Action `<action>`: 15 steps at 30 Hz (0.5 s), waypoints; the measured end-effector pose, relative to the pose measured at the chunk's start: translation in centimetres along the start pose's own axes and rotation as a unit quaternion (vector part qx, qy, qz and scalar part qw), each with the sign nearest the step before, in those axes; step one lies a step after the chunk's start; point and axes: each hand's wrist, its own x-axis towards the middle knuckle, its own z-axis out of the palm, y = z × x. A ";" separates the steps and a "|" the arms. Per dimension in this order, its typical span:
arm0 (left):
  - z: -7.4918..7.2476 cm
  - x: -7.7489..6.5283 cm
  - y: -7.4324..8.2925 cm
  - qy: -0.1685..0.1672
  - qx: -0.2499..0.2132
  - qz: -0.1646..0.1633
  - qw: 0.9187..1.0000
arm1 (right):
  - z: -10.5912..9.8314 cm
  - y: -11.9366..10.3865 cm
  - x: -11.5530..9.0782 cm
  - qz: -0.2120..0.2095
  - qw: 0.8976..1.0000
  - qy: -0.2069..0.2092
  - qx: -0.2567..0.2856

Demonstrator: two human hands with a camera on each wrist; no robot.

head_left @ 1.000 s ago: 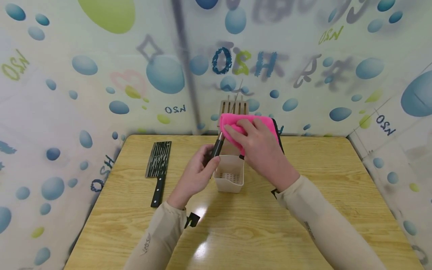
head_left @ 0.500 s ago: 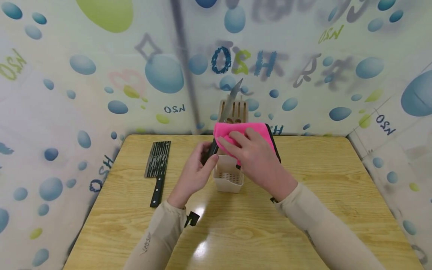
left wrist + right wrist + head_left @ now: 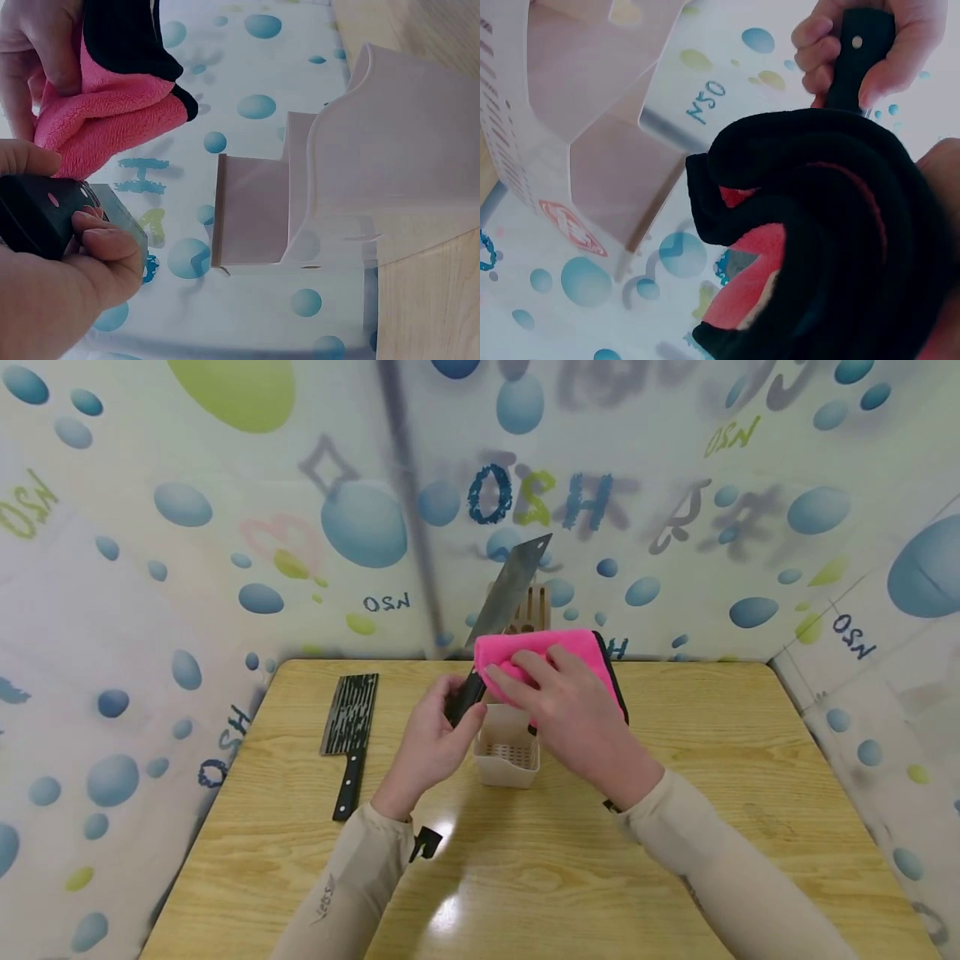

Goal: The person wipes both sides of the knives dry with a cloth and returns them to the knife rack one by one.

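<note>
My left hand [image 3: 431, 747] grips the black riveted handle of a kitchen knife [image 3: 510, 589]. Its broad steel blade points up and away, with a small hole near the slanted tip. In my right hand [image 3: 581, 714] is a folded pink cloth [image 3: 525, 647] with black edging, bunched over the lower blade right by the handle. The cloth hides that part of the blade in the head view. From the left wrist, the handle [image 3: 41, 214] shows in the left fist, with the pink cloth [image 3: 112, 112] above it.
A beige knife holder [image 3: 508, 768] with a perforated bottom and a slotted back [image 3: 536, 606] stands behind and below the hands. On the left of the wooden table [image 3: 675, 860] lies a black-and-silver patterned cleaver [image 3: 352, 735]. A patterned sheet [image 3: 637, 443] rises behind the table.
The knife has turned from edge-on to show its broad blade side. My right hand and the cloth have come down the blade towards the handle.
</note>
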 end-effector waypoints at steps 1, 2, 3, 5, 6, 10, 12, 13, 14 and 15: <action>0.0 0.0 0.0 0.002 0.003 -0.001 1.000 | 0.0 0.2 0.0 0.005 1.000 0.000 0.002; 0.0 0.0 0.1 0.004 0.007 -0.001 1.000 | 0.0 0.4 0.1 0.008 1.000 0.001 0.002; 0.0 -0.1 0.1 0.008 0.012 0.000 1.000 | 0.0 0.6 0.1 0.011 1.000 0.002 0.001; 0.0 -0.1 0.1 0.016 0.021 0.007 1.000 | 0.0 1.0 0.1 0.016 1.000 0.008 0.001; 0.1 -0.1 0.1 0.021 0.028 0.011 0.999 | 0.0 1.2 0.2 0.019 1.000 0.013 0.001; 0.2 -0.2 0.0 0.034 0.052 0.027 0.998 | -0.1 1.9 0.3 0.023 0.999 0.034 -0.003; 0.2 -0.2 0.0 0.037 0.060 0.032 0.997 | -0.1 2.0 0.3 0.021 0.999 0.042 0.000; 0.2 -0.2 0.0 0.038 0.062 0.033 0.997 | -0.1 2.1 0.3 0.020 0.999 0.044 0.002; 0.2 -0.2 0.0 0.040 0.064 0.035 0.997 | -0.1 2.1 0.3 0.019 0.999 0.045 0.005; 0.2 -0.2 0.0 0.043 0.066 0.037 0.996 | -0.1 2.1 0.3 0.019 0.999 0.045 0.010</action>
